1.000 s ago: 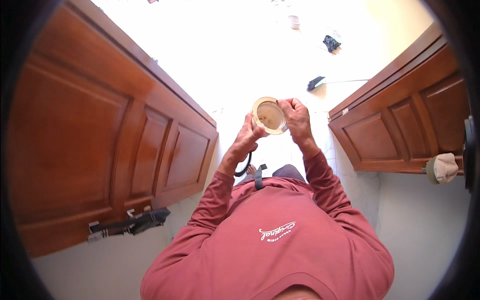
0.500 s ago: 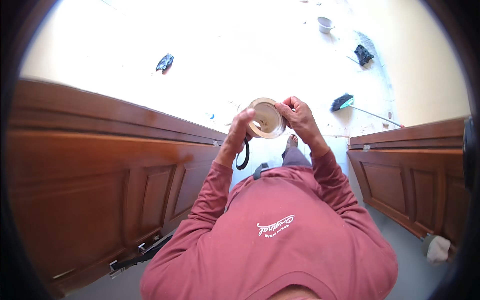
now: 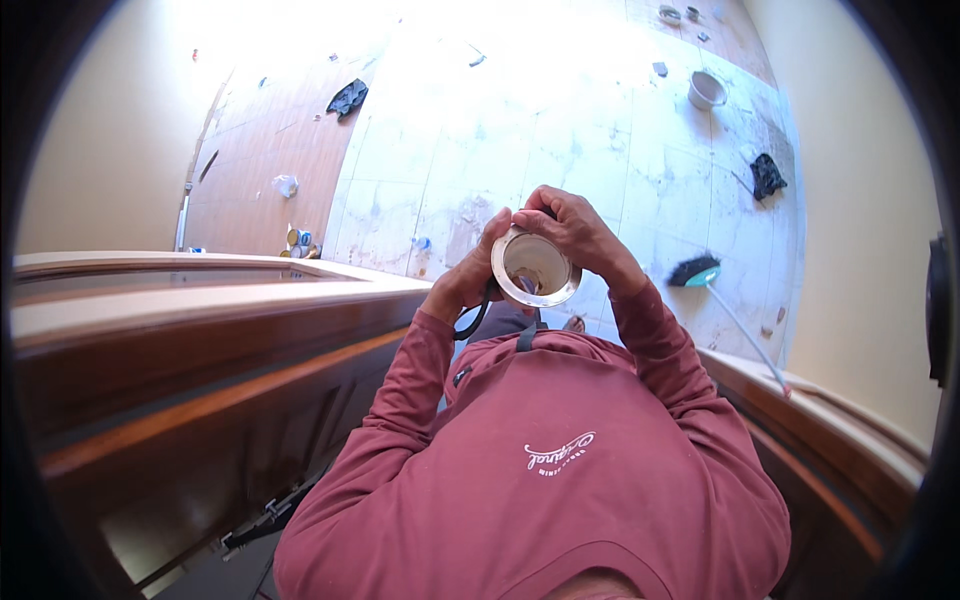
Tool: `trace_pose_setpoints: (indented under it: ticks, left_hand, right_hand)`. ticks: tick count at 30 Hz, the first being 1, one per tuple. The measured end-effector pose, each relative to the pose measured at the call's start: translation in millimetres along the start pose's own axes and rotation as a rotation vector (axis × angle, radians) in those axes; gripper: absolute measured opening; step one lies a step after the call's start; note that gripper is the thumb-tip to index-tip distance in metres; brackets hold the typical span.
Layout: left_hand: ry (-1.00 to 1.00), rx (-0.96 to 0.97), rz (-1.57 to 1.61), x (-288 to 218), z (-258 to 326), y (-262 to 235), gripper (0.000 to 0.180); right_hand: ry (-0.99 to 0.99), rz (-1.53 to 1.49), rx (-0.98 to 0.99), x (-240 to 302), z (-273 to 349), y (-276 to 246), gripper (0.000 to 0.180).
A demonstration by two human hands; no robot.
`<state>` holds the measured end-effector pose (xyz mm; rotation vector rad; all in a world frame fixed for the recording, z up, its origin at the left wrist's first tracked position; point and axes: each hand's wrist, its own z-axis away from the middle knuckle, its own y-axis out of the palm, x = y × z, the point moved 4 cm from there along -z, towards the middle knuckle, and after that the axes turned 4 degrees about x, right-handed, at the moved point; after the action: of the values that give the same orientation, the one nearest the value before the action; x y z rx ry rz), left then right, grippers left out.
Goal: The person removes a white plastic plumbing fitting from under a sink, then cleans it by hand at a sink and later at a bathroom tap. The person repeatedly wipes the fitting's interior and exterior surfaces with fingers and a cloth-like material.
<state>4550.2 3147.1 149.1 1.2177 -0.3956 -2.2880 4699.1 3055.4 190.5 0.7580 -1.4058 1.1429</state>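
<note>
In front of my chest I hold a cream, cup-like round container (image 3: 572,284) with both hands. Its open mouth faces up toward me. Brownish marks and something small, too unclear to name, show inside it. My left hand (image 3: 468,277) is closed round its left side, thumb by the rim. My right hand (image 3: 578,232) grips the far rim with bent fingers, close to the left thumb. A black loop (image 3: 470,325) hangs beneath my left hand; I cannot tell what it belongs to.
Brown wooden door panels stand on my left (image 3: 200,370) and right (image 3: 800,460). Ahead on the pale tiled floor (image 3: 450,150) lie a broom (image 3: 695,271), a grey bucket (image 3: 707,91) and black plastic bags (image 3: 768,177). Small cans (image 3: 298,238) stand beyond the left panel.
I have moved forward between the door panels, and more floor shows. My right hand has shifted from the container's right side to its far rim. The container now tilts differently.
</note>
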Motion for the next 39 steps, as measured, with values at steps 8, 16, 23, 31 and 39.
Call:
trace_pose_setpoints:
  ticks: [8,16,23,31,39]
  left_hand:
    - [0.531,-0.214,-0.159,-130,-113,-81,0.112]
    - [0.437,-0.172,-0.055,-257,-187,-169,0.065]
    - [0.444,-0.181,0.147,-339,-274,-241,0.07]
    - [0.294,-0.221,-0.121,-492,-366,-314,0.066]
    - [0.849,-0.272,0.571,-636,-375,-418,0.087]
  right_hand:
    - [0.041,-0.154,-0.536,-43,-182,-78,0.031]
    - [0.066,-0.008,-0.218,-16,-340,-124,0.032]
    - [0.078,0.02,0.002,-33,-488,-168,0.033]
    - [0.032,-0.068,0.057,-43,-697,-238,0.032]
    - [0.175,-0.496,0.032,-56,-868,-303,0.027]
